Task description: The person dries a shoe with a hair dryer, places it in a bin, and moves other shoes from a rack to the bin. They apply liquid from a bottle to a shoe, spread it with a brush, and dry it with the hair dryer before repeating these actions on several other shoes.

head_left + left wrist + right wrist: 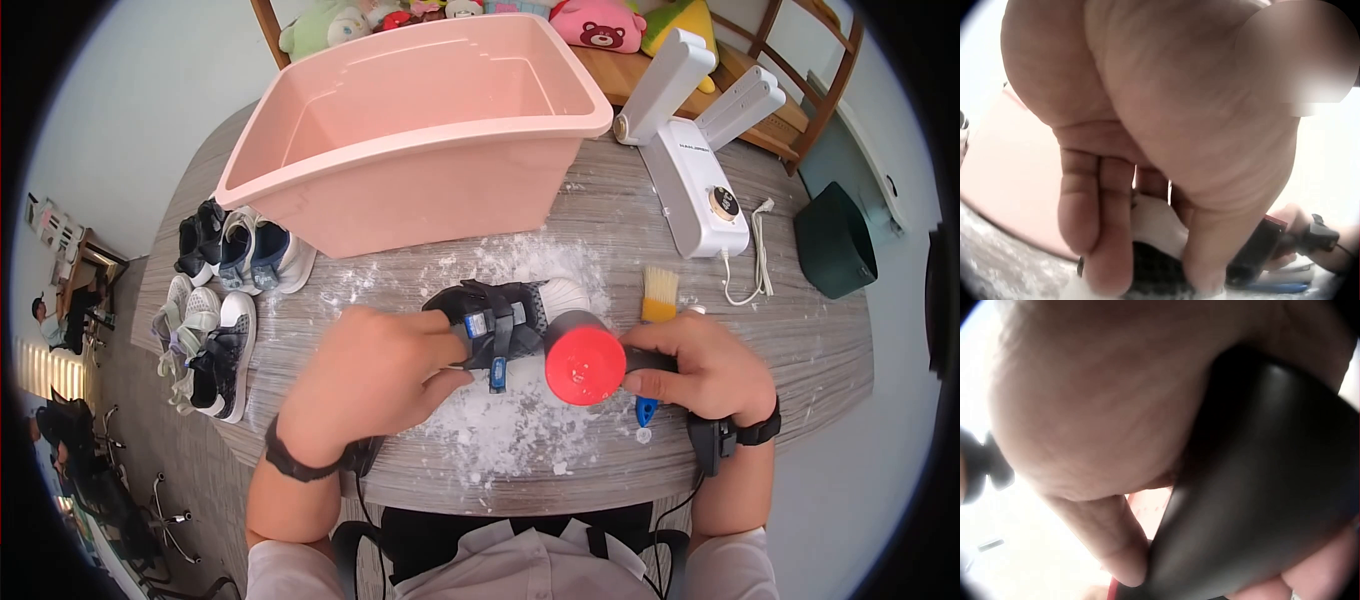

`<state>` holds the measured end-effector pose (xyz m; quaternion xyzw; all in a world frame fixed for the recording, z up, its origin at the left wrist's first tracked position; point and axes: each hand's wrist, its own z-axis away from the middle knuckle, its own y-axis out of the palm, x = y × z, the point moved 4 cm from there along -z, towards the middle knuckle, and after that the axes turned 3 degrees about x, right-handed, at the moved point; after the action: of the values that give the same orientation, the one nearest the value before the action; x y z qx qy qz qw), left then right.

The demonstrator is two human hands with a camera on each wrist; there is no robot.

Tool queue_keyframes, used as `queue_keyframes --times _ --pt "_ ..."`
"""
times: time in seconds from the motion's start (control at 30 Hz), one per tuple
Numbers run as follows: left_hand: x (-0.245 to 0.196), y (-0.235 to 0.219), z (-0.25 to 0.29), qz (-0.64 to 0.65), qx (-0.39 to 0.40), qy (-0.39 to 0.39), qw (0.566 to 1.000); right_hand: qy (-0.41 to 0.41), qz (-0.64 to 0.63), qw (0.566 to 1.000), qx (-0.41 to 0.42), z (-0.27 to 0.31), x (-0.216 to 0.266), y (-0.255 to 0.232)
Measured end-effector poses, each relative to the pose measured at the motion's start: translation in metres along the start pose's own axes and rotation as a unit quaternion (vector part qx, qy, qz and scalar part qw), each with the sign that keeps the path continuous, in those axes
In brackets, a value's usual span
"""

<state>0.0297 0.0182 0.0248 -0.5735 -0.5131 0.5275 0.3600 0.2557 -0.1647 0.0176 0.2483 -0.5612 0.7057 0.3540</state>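
Observation:
A black shoe [500,318] with straps and a white, powder-dusted toe lies on the table, toe pointing right. My left hand [385,365] holds its left end; in the left wrist view, thumb and fingers come down on either side of the black shoe [1157,269]. My right hand [705,365] grips the black handle [1266,481] of a cup-like tool with a round red face [585,366], held tilted beside the toe. Beneath the right hand lies a brush [659,292] with pale bristles, its blue handle end [647,410] showing below the hand.
White powder [520,430] is scattered over the wooden table [800,350]. A large pink bin [430,190] stands behind the shoe. Several other shoes [235,340] sit at the left. A white appliance [695,185] with raised arms and a cord, and a dark green bin [836,240], are at the right.

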Motion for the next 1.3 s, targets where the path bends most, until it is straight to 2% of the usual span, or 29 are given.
queue_keyframes --times 0.03,0.17,0.27,0.3,0.33,0.47,0.5,0.57,0.7,0.8,0.87,1.13,1.2,1.3 --pt "0.005 0.001 -0.002 0.056 -0.018 -0.013 0.998 -0.044 -0.008 0.999 -0.014 0.000 0.000 0.002" --pt "0.018 -0.002 -0.005 0.194 -0.050 -0.044 0.979 -0.010 -0.064 0.998 0.012 0.003 0.007 -0.004" --pt "0.015 -0.004 -0.009 0.224 -0.065 -0.011 0.972 0.007 -0.113 0.993 0.028 0.006 0.002 -0.005" --pt "0.016 -0.003 -0.010 0.223 -0.066 -0.010 0.973 0.004 -0.157 0.988 0.009 0.008 0.000 -0.006" --pt "0.019 0.000 -0.010 0.231 -0.061 -0.029 0.971 0.002 -0.202 0.979 -0.010 0.008 -0.003 -0.007" --pt "0.028 0.008 -0.009 0.268 -0.052 -0.064 0.960 -0.011 -0.204 0.978 -0.045 0.009 -0.003 -0.010" --pt "0.028 0.008 -0.009 0.268 -0.052 -0.063 0.960 -0.010 -0.203 0.978 -0.047 0.009 -0.004 -0.011" --pt "0.029 0.008 -0.009 0.261 -0.051 -0.058 0.962 0.000 -0.241 0.971 0.008 0.010 -0.007 -0.007" --pt "0.034 0.010 -0.008 0.272 -0.044 -0.077 0.958 0.019 -0.288 0.957 -0.003 0.009 -0.011 -0.007" --pt "0.036 0.011 -0.010 0.269 -0.023 -0.113 0.956 0.091 -0.328 0.937 -0.079 0.012 -0.017 -0.012" --pt "0.033 0.011 -0.009 0.244 -0.089 -0.013 0.965 0.112 -0.337 0.931 -0.080 0.013 -0.017 -0.013" --pt "0.029 0.008 -0.006 0.195 -0.088 0.009 0.977 0.152 -0.347 0.924 -0.055 0.014 -0.025 -0.020" --pt "0.029 0.008 -0.006 0.181 -0.092 0.001 0.979 0.118 -0.378 0.918 0.001 0.011 -0.021 -0.015" --pt "0.028 0.004 -0.008 0.167 -0.124 0.018 0.978 0.110 -0.379 0.919 -0.004 0.011 -0.018 -0.015"
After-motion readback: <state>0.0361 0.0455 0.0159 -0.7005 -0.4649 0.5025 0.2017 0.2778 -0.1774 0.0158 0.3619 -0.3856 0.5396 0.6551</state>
